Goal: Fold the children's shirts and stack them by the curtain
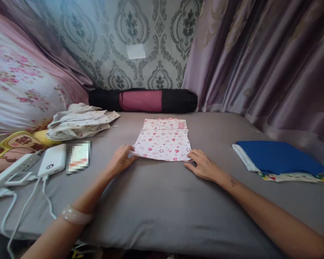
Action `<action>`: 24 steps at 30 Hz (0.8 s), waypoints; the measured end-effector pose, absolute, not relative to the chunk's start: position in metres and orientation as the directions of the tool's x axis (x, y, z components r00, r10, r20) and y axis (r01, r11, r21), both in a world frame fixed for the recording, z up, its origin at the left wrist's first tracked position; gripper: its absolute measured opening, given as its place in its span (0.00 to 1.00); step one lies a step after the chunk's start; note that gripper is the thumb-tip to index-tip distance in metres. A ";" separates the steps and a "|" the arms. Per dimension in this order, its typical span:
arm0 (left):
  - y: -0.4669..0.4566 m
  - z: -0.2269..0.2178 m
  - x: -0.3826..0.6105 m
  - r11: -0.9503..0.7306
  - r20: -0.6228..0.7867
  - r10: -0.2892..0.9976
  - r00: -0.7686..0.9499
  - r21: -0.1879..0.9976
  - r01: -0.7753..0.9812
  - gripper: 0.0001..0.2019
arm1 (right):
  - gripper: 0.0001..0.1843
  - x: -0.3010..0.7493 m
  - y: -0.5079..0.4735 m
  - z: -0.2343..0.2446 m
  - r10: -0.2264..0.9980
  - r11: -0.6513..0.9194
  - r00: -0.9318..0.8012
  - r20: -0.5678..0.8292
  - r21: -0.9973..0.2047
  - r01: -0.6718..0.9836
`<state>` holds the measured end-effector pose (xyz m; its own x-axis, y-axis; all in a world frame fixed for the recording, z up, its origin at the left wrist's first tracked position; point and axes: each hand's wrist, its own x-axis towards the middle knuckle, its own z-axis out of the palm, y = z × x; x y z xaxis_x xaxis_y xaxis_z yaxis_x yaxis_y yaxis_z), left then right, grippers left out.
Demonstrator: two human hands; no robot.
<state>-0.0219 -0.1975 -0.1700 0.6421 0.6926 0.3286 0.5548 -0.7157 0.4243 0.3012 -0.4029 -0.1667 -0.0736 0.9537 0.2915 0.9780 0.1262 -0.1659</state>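
A folded white cloth [163, 144] printed with pink and red hearts lies flat on the grey bed sheet. Its far edge has a pink ruffle, and a small pink patch shows at the upper right; the kind of garment cannot be made out. My left hand [123, 158] pinches the near left corner between thumb and fingers. At the near right corner, my right hand [202, 163] grips the edge with the fingers on top and the thumb below. The near edge looks slightly raised between both hands.
A blue folded cloth [280, 156] lies on other folded fabric at right. At left are a crumpled pale cloth [81, 122], a white power bank [52, 160] with cables, a power strip [14, 172] and a blurred packet [79, 157]. A black-and-pink bolster [140, 100] borders the wall.
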 end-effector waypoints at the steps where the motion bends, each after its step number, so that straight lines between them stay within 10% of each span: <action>1: -0.197 -0.169 -0.019 -0.725 0.343 0.686 0.641 0.396 0.564 0.16 | 0.15 0.299 -0.402 -0.167 0.957 0.096 -0.049 0.287 -0.152 0.984; 12: -0.171 -0.144 -0.008 -0.636 0.210 0.762 0.613 0.419 0.647 0.22 | 0.08 0.296 -0.385 -0.168 0.974 -0.085 0.092 0.205 -0.042 0.996; 24: -0.135 -0.138 -0.003 -0.594 0.273 0.768 0.579 0.641 0.486 0.16 | 0.10 0.333 -0.349 -0.151 0.909 -0.202 0.309 0.280 -0.353 0.914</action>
<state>-0.0029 -0.1350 -0.1384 0.5785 0.7685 0.2734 0.4865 -0.5941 0.6406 0.3331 -0.3493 -0.1511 0.3091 0.9087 0.2805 0.9136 -0.2019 -0.3528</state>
